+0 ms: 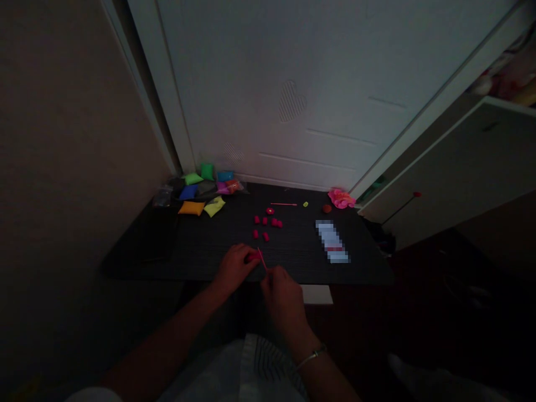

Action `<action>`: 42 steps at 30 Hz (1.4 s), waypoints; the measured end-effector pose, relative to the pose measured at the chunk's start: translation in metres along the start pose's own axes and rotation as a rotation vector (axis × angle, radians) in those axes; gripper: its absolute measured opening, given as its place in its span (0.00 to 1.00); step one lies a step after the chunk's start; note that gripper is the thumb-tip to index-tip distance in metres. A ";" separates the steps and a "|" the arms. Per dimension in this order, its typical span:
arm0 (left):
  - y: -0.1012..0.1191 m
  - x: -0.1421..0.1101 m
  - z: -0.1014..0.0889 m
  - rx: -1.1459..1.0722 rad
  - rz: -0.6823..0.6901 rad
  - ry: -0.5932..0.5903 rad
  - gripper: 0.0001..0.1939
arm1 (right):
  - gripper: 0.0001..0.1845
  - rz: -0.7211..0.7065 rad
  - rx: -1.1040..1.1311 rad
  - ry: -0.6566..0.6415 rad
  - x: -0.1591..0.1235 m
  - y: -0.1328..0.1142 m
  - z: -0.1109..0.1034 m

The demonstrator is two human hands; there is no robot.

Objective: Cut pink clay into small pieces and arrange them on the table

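Observation:
Between the thumb and fingers of my left hand (235, 269) is a lump of dark pink modelling clay (252, 256), close to the table's front edge. My right hand (285, 293) grips a thin pink stick tool (263, 260), its tip slanting up to the right side of the clay; whether it presses in, I cannot tell. Just beyond my hands lie several small dark pink clay pieces (265, 221) on the dark table (201, 245). One rounder piece (270, 211) with a pale spot sits behind them. A second thin pink stick (283, 204) lies further back.
Packets of coloured clay (191, 208) are heaped at the back left. To the right are a lit phone (332, 241), a pink ruffled clay shape (341, 198), a brownish-red lump (326, 209) and a small yellow-green bit (305, 204). A white panel (234, 89) rises behind the table.

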State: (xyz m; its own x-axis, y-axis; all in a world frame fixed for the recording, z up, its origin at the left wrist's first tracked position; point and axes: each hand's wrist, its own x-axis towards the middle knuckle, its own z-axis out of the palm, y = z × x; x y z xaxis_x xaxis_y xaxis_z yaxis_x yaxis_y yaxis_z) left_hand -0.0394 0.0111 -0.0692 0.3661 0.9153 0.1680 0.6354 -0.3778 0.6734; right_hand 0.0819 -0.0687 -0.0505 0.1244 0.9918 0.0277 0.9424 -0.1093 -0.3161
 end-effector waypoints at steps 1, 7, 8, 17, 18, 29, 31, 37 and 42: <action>0.000 0.000 0.000 0.000 0.003 0.003 0.07 | 0.04 -0.001 -0.008 -0.013 0.000 0.000 0.000; 0.000 -0.001 0.001 0.016 0.014 0.012 0.06 | 0.06 -0.038 -0.048 -0.066 0.000 0.000 0.004; 0.000 -0.001 0.002 0.018 0.017 0.013 0.06 | 0.06 -0.056 -0.056 -0.074 0.000 0.001 0.004; -0.003 -0.003 0.005 0.016 0.037 0.017 0.07 | 0.08 -0.086 -0.092 -0.156 0.002 0.000 0.002; -0.004 -0.003 0.006 0.013 0.042 0.022 0.07 | 0.08 -0.088 -0.101 -0.167 0.003 0.000 0.002; -0.005 -0.004 0.007 0.007 0.043 0.033 0.07 | 0.09 -0.076 -0.141 -0.243 0.013 -0.007 -0.002; -0.004 -0.003 0.007 0.009 0.041 0.030 0.06 | 0.10 -0.069 -0.130 -0.249 0.015 -0.008 -0.003; -0.004 -0.003 0.008 0.033 0.035 0.042 0.07 | 0.10 -0.075 -0.162 -0.256 0.015 -0.008 -0.007; -0.003 -0.003 0.009 0.030 0.018 0.047 0.07 | 0.11 -0.089 -0.181 -0.258 0.013 -0.009 -0.009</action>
State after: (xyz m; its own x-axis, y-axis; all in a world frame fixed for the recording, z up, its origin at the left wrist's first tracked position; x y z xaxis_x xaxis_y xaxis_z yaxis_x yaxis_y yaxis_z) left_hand -0.0362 0.0086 -0.0777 0.3456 0.9138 0.2136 0.6493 -0.3972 0.6486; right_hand 0.0781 -0.0555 -0.0386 -0.0223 0.9793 -0.2012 0.9889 -0.0080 -0.1485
